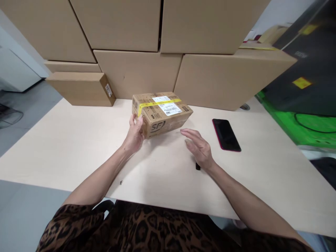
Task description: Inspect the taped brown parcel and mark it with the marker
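A brown cardboard parcel point(168, 124) with yellow tape, a white label and "SF" printed on its side is at the middle of the table, tilted a little. Its left end is gripped by my left hand point(135, 134), the thumb on the near side and other fingers partly hidden behind it. My right hand point(198, 147) is apart from the parcel, to its lower right, with fingers stretched out and nothing in them. A small black object point(197, 166) pokes out from under that hand, mostly hidden.
A phone with a red edge point(226, 135) lies to the right on the pale table point(168, 185). Large cardboard boxes point(139, 75) are stacked along the back. A flat brown box point(81, 89) stands at the back left. A tiny dark scrap point(121, 182) lies by the front edge.
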{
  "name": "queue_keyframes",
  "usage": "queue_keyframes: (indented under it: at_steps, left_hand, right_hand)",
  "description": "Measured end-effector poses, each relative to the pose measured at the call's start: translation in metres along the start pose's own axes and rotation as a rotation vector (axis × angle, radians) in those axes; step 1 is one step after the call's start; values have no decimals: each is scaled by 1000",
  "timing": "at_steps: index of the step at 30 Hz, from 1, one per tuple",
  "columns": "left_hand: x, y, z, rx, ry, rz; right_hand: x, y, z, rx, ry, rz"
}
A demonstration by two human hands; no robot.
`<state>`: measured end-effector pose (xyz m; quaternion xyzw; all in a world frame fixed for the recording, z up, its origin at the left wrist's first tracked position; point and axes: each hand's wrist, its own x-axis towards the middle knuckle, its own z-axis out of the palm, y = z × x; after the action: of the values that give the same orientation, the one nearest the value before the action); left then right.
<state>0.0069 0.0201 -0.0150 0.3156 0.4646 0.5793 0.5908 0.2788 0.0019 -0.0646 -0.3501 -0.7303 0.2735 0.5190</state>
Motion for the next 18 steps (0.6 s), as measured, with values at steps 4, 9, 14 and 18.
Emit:
queue_keyframes:
  at_steps: [4, 9, 14, 18]
  left_hand:
    - [1, 8, 0, -21, 104, -110]
    - [3, 11, -4, 24, 141, -157]
    - [5, 10, -14, 148, 89, 109]
    - [4, 12, -21, 313, -104, 323]
  right_hand:
    - [4, 7, -4, 4, 99, 168]
    - [5, 14, -3, 10, 150, 232]
    - [4, 27, -3, 71, 371, 326]
    - [4, 39, -1, 232, 354, 433]
